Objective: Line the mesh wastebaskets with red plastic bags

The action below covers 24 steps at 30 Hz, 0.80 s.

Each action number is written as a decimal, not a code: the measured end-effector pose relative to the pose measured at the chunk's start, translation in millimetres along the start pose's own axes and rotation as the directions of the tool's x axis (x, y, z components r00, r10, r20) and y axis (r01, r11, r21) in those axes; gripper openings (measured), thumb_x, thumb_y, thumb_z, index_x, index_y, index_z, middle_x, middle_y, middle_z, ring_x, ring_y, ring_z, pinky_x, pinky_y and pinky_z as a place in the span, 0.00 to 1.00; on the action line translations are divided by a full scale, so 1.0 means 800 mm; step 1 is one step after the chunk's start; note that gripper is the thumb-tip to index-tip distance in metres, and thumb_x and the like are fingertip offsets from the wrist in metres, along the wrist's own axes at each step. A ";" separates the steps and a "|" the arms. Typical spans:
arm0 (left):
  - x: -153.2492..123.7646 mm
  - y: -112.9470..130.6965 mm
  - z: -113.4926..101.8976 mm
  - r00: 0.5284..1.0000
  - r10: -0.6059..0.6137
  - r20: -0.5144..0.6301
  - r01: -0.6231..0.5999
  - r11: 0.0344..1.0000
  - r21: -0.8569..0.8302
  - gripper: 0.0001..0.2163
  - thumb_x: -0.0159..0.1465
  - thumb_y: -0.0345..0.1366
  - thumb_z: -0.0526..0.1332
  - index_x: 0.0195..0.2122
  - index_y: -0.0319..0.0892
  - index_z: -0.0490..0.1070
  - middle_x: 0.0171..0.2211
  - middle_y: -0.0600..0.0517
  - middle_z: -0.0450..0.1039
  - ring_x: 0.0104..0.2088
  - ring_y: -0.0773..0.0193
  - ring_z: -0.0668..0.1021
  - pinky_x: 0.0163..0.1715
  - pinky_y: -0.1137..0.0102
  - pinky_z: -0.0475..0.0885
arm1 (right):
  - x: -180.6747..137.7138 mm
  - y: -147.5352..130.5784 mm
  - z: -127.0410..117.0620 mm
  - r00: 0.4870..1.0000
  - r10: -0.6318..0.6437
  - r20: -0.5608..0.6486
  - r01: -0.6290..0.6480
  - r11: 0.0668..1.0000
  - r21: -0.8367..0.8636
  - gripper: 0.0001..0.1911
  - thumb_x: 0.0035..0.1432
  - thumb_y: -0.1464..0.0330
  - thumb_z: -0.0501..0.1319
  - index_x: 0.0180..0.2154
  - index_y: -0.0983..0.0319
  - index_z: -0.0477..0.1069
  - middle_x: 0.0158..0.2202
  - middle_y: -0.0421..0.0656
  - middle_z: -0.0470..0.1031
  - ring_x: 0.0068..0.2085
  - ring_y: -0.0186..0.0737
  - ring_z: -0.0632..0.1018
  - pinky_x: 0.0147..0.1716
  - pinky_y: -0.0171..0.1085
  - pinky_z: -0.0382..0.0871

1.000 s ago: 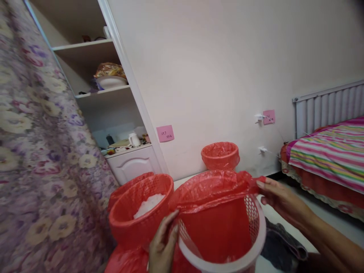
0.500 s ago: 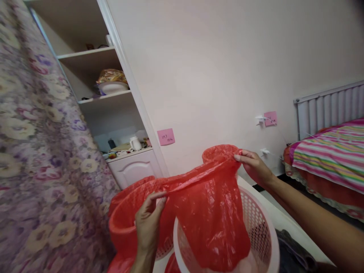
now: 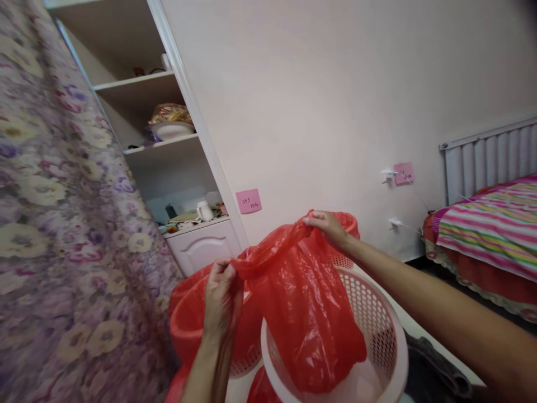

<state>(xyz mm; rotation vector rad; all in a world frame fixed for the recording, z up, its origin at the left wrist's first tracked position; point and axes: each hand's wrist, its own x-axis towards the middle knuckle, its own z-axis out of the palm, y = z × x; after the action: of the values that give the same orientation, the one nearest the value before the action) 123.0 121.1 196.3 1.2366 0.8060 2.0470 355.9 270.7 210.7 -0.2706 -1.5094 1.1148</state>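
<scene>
Red plastic bag hangs over the white perforated basket, its lower part sagging down inside the basket's rim and its top edge pulled up above it. Both hands are closed on that top edge. The left hand pinches the bunched plastic up and to the left of the basket, fingers curled tight around the gather. The right hand grips the opposite end of the edge above the basket's far rim, its arm stretching in across the basket from the right. Between the two hands the plastic runs as a crumpled, twisted band.

Just left of the basket, touching or nearly touching it, stands a red-lined basket, partly behind the left hand. Behind the white basket, beyond the right hand, another red-lined basket shows only its rim. On the wall above and left of the basket sits a pink note, beside a white cabinet with open shelves. Far left of the basket hangs a flowered curtain. Well to its right lies a bed with a striped cover, a radiator behind it.
</scene>
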 end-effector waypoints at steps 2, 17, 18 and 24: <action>0.008 -0.004 -0.001 1.000 -0.015 0.009 0.014 0.997 0.075 0.12 0.53 0.36 0.71 0.34 0.43 0.69 0.27 0.59 0.72 0.27 0.73 0.72 0.31 0.78 0.67 | 0.019 0.014 0.001 0.998 0.053 0.029 -0.052 0.998 -0.040 0.16 0.57 0.62 0.66 0.22 0.63 0.69 0.20 0.34 0.71 0.25 0.34 0.72 0.32 0.37 0.67; 0.030 0.013 -0.025 0.973 0.145 -0.180 -0.120 0.982 0.143 0.16 0.47 0.36 0.74 0.32 0.42 0.69 0.25 0.60 0.72 0.25 0.74 0.72 0.29 0.79 0.67 | 0.049 -0.016 0.038 0.995 -0.006 0.097 0.007 1.000 -0.002 0.17 0.61 0.64 0.63 0.21 0.62 0.65 0.19 0.32 0.67 0.23 0.31 0.70 0.29 0.35 0.67; 0.034 0.013 -0.028 0.969 0.156 -0.191 -0.128 0.980 0.150 0.16 0.46 0.35 0.74 0.32 0.41 0.69 0.25 0.60 0.72 0.25 0.74 0.72 0.29 0.79 0.67 | 0.047 -0.012 0.037 0.994 0.040 0.101 -0.038 0.999 -0.018 0.17 0.61 0.64 0.62 0.22 0.62 0.65 0.19 0.32 0.67 0.22 0.31 0.70 0.28 0.34 0.68; 0.044 0.036 -0.021 0.927 0.275 -0.256 -0.243 0.959 0.148 0.15 0.44 0.32 0.73 0.30 0.41 0.69 0.23 0.61 0.71 0.23 0.76 0.70 0.25 0.82 0.65 | 0.037 0.006 0.033 0.914 0.352 0.202 -0.305 0.924 -0.229 0.16 0.60 0.66 0.64 0.23 0.64 0.67 0.19 0.33 0.69 0.22 0.30 0.72 0.23 0.32 0.68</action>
<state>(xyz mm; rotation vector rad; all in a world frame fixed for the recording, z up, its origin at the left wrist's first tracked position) 88.7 126.4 230.5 1.1873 0.9387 2.4580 322.1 281.2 229.5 -0.5587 -1.8396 1.3034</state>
